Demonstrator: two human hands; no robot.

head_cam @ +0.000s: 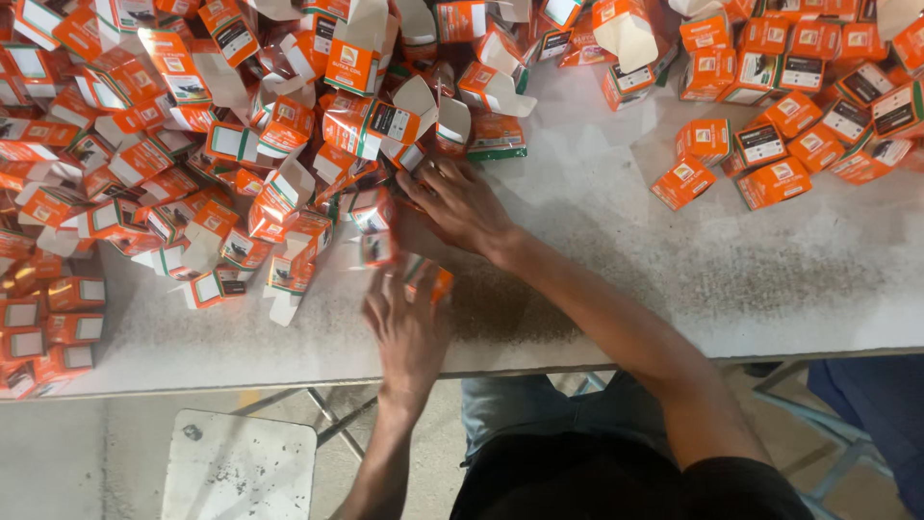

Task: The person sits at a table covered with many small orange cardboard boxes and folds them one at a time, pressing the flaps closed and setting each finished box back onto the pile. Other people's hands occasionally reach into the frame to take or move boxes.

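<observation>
Left hand (409,332) lies flat, fingers spread over a small orange box (428,279). Right hand (462,207) reaches the pile (192,164), fingers splayed, touching boxes.

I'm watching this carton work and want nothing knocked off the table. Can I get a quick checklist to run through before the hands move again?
1. Left hand on a small orange carton: ok, though blurred.
2. Left grip closed round it: cannot tell.
3. Right hand reaching the edge of the open carton pile: ok, fingers spread.
4. Bare table beside the hands: ok.
5. Closed cartons apart from the pile: ok.
6. Cartons at the left table edge secure: cannot tell.
</observation>
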